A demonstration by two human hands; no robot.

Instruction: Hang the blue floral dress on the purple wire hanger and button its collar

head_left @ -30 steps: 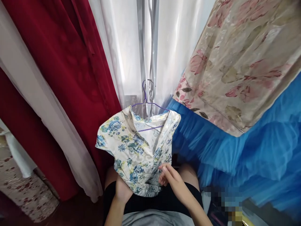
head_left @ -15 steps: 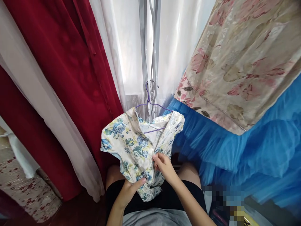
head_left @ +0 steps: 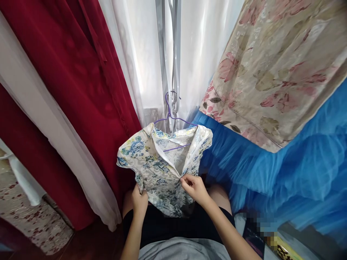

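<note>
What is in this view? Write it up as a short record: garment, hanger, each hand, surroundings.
Garment: white cloth top with blue floral print, neckline open in a deep V
Hanger: thin purple hanger, set inside the top's shoulders
Left hand: gripping the top's lower side edge
Right hand: pinching the front at the V's lower end
View left: dark red hanging cloth
Behind: white hanging cloth
View right: cream cloth with pink flowers, over ruffled blue tulle

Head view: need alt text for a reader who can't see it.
A person's left hand grips the side of a blue-flowered blouse on a purple hanger, while the right hand pinches the bottom of its open neckline. Red fabric, white fabric, blue fabric and pink-flowered cloth hang around it.
</note>
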